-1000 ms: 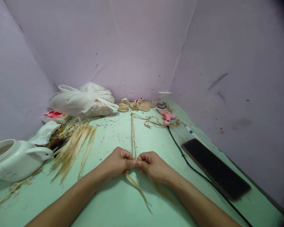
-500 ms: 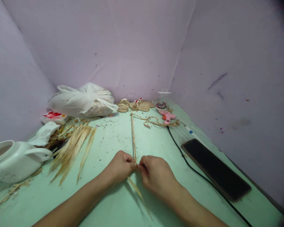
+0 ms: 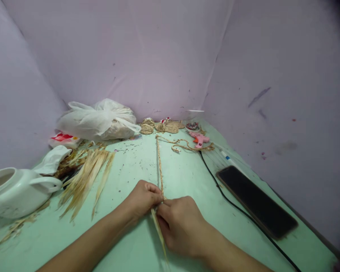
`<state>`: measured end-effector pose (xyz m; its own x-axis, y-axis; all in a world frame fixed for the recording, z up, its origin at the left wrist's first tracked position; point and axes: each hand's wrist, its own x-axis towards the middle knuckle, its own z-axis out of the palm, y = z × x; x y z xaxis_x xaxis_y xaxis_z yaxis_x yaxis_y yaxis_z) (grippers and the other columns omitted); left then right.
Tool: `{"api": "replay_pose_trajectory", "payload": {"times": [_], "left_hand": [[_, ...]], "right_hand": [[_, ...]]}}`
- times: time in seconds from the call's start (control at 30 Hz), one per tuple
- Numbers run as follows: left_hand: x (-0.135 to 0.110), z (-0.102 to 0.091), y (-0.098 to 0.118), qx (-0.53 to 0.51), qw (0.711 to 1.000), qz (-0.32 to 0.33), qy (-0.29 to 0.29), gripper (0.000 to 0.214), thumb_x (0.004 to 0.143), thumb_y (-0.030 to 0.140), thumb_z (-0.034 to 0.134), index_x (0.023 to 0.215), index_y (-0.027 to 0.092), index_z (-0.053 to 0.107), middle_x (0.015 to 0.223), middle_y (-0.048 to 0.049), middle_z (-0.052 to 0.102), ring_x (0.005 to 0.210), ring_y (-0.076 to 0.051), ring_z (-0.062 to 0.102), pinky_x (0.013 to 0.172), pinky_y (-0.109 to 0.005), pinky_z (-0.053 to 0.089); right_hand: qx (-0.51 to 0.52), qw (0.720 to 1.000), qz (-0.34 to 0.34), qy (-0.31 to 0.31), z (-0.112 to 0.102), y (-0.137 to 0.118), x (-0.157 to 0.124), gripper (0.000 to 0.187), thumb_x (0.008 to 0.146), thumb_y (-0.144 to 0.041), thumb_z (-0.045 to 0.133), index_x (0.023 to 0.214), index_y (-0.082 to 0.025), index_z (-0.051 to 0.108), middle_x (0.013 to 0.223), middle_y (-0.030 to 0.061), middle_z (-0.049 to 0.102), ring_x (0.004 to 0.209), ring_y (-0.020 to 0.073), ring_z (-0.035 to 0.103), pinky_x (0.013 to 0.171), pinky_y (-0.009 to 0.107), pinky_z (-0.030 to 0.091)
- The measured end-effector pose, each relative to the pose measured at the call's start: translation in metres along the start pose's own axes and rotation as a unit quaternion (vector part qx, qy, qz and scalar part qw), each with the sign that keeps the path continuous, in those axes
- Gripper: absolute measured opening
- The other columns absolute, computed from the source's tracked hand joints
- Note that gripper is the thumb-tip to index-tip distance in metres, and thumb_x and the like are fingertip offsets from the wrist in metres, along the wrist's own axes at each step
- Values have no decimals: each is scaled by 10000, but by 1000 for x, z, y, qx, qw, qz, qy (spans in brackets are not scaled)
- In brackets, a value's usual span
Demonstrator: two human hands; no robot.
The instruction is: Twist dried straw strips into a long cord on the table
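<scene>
A thin braid of dried straw-coloured fibre (image 3: 159, 162) runs straight back from my fingers to the far part of the table. My left hand (image 3: 144, 198) pinches the near end of this braid. Right beside it, my right hand (image 3: 183, 223) is closed at the same spot, thumb and fingers pressed on the fibre strands. One loose pale strip (image 3: 159, 230) trails from between the hands toward me. The exact crossing of the strands is hidden by my fingers.
Loose dried fibre strips (image 3: 86, 181) lie left, by a white ceramic pot (image 3: 19, 192). A white plastic bag (image 3: 99, 121) and woven pieces (image 3: 167, 126) sit at the back. Rightward are a pink glue gun (image 3: 198, 139), its black cord (image 3: 229, 202) and a phone (image 3: 256, 202).
My right hand has shifted a little left and toward me, closer under the left hand. The loose strip has swung to hang straighter. My left hand still pinches the braid.
</scene>
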<state>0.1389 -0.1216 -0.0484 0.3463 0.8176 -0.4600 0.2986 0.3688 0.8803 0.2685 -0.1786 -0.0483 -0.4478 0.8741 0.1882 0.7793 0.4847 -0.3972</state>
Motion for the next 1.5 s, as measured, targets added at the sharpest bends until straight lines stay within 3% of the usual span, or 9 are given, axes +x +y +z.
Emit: {"api": "replay_pose_trajectory", "payload": {"times": [0.1, 0.17, 0.3, 0.37, 0.63, 0.87, 1.03, 1.17, 1.5], "left_hand": [[-1, -6, 6, 18, 999, -15, -33, 60, 500, 177, 526, 469, 126, 519, 331, 69, 323, 322, -25, 211, 357, -196, 127], [0, -9, 8, 28, 998, -11, -50, 80, 519, 203, 532, 485, 131, 520, 329, 71, 320, 310, -27, 200, 354, -202, 116], [4, -14, 3, 35, 997, 23, -67, 103, 526, 224, 548, 500, 128, 522, 365, 68, 339, 340, -29, 229, 374, -202, 148], [7, -16, 0, 32, 996, 36, -70, 121, 524, 237, 557, 494, 128, 514, 378, 68, 334, 357, -32, 233, 386, -204, 158], [2, -13, 4, 122, 988, 75, -55, 109, 544, 208, 496, 469, 134, 468, 405, 63, 304, 423, -47, 220, 419, -212, 158], [-2, -10, 6, 131, 983, 92, -92, 163, 609, 233, 472, 493, 122, 499, 461, 11, 452, 442, -64, 333, 447, -204, 243], [1, -14, 4, 183, 976, 90, -78, 142, 591, 235, 470, 485, 140, 472, 412, 60, 291, 420, -53, 219, 425, -211, 169], [-1, -14, 4, 288, 953, 96, -16, 143, 576, 207, 440, 444, 154, 432, 426, 45, 304, 435, -65, 253, 435, -214, 182], [-37, 8, 8, 442, 880, 140, 103, 147, 614, 219, 507, 474, 175, 503, 457, -18, 399, 431, -115, 336, 504, -262, 209]], "right_hand": [[153, 978, 95, 101, -18, 13, 5, 192, 737, -304, 506, 638, -177, 611, 604, 36, 618, 542, 120, 514, 522, 240, 327], [290, 920, 201, 173, -25, 23, 11, 215, 740, -334, 504, 668, -162, 610, 624, 50, 618, 565, 124, 526, 556, 241, 382], [560, 755, 331, 80, -21, 31, 23, 290, 731, -396, 507, 712, -120, 595, 665, 71, 615, 548, 113, 545, 570, 256, 443], [609, 715, 342, 33, -14, 27, 26, 287, 715, -393, 532, 688, -112, 585, 647, 59, 607, 531, 96, 543, 560, 239, 440], [547, 771, 325, -12, 10, 18, 25, 90, 636, -212, 572, 609, -127, 565, 386, -60, 445, 311, 44, 357, 335, 180, 289], [607, 705, 360, -68, 1, 8, 27, 146, 664, -216, 530, 551, -125, 525, 494, -6, 535, 384, 58, 454, 403, 197, 388], [510, 796, 324, -50, 5, 18, 26, 211, 666, -210, 529, 470, -132, 537, 316, -76, 331, 311, 26, 195, 340, 192, 149], [457, 834, 308, 2, 16, 24, 26, 116, 610, -156, 541, 503, -125, 573, 419, -22, 510, 385, 47, 331, 397, 191, 233], [519, 787, 333, 20, 10, 12, 27, 94, 598, -163, 542, 524, -126, 586, 439, -21, 522, 364, 41, 309, 403, 201, 240]]}}
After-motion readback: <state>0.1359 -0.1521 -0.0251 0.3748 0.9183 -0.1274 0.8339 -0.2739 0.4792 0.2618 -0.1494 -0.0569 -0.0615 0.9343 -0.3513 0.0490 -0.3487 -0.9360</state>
